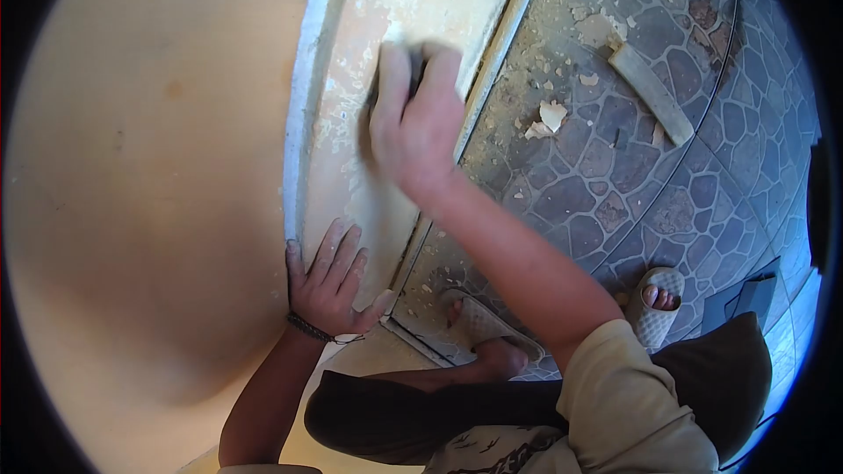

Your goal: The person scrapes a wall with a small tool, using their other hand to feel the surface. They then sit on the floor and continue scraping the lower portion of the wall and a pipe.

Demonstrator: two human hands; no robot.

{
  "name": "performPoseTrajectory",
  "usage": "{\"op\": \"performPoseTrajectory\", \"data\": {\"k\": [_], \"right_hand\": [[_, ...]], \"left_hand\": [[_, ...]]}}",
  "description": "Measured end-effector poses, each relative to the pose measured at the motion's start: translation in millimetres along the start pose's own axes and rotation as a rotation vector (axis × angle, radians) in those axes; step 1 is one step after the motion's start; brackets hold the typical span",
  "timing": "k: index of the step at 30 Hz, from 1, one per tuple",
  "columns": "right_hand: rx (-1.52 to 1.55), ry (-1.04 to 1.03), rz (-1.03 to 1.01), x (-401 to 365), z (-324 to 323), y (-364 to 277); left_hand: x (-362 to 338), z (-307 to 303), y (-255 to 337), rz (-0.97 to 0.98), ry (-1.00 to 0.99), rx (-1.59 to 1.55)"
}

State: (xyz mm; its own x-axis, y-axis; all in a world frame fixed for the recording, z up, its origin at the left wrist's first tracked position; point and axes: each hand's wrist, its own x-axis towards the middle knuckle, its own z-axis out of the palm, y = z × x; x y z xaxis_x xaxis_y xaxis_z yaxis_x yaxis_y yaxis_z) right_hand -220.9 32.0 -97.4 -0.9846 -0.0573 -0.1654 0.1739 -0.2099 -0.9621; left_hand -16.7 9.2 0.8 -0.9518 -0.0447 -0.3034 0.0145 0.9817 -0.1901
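My right hand [417,118] is over the pale, patchy lower wall panel [351,123], its fingers curled around something dark that is blurred and mostly hidden. Lower down, my left hand [334,285] lies flat with its fingers spread on the same panel, beside the raised grey-white ledge [303,105]. A braided bracelet circles the left wrist. Flaking paint and rough patches mark the panel's surface around the right hand.
A pipe [500,48] runs along the panel's edge. On the stone-patterned floor [566,193] lie paint flakes [551,116], a flat wooden strip [651,94] and a thin dark cable [722,66]. My sandalled feet are at the lower right.
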Motion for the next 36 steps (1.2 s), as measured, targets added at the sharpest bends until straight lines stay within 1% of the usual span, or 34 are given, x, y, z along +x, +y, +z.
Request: {"op": "performPoseTrajectory", "data": {"k": [1, 2, 5, 6, 9, 10, 11, 13, 16, 19, 20, 21, 23, 26, 29, 30, 33, 34, 36], "right_hand": [[-0.012, 0.013, 0.01, 13, 1, -1], [-0.007, 0.049, 0.094, 31, 3, -2], [-0.029, 0.062, 0.046, 9, 5, -4], [-0.007, 0.009, 0.095, -6, 3, -11], [0.011, -0.032, 0.031, -10, 2, -2], [-0.028, -0.007, 0.01, 3, 2, -2], [-0.013, 0.017, 0.079, 22, 3, -2], [-0.011, 0.101, 0.061, 31, 8, -8], [0.078, -0.039, 0.002, -15, 7, -15], [0.032, -0.045, -0.096, 0, 6, -7], [0.064, 0.036, -0.039, 21, 10, -10], [0.026, 0.137, -0.098, 38, 14, -13], [0.004, 0.13, -0.058, 27, 13, -20], [0.154, 0.038, -0.077, -17, 13, -22], [0.104, -0.036, 0.057, 13, 9, -28], [0.06, 0.101, 0.024, 32, 15, -30], [0.068, 0.095, -0.016, 13, 17, -33], [0.178, 0.042, -0.037, -12, 19, -33], [0.126, 0.029, -0.194, -10, 21, -36]], "left_hand": [[1, 1, 0, 0.003, -0.005, 0.007], [2, 0, 0, -0.001, -0.013, 0.014], [-1, -2, 0, -0.018, -0.022, -0.009], [-1, -1, 0, -0.022, -0.026, -0.025], [4, -3, 2, -0.005, -0.008, 0.028], [5, -2, 1, 0.005, -0.004, 0.035], [6, -1, 1, 0.008, 0.002, 0.042], [2, -2, 3, 0.0, 0.004, 0.03], [3, -2, -2, -0.001, 0.014, 0.009], [-1, 2, -1, -0.004, -0.006, -0.009], [2, 1, -1, -0.005, -0.004, -0.01], [1, 0, 1, -0.011, 0.0, -0.011], [0, -2, 2, -0.004, 0.005, 0.003], [4, -3, -1, 0.001, 0.013, 0.02], [4, 0, -1, 0.005, 0.001, 0.011], [2, 0, 0, -0.001, 0.001, 0.006], [4, -4, 1, -0.009, 0.007, 0.028], [7, -4, -2, -0.009, 0.024, 0.029], [2, -2, 0, -0.007, 0.019, 0.006]]}}
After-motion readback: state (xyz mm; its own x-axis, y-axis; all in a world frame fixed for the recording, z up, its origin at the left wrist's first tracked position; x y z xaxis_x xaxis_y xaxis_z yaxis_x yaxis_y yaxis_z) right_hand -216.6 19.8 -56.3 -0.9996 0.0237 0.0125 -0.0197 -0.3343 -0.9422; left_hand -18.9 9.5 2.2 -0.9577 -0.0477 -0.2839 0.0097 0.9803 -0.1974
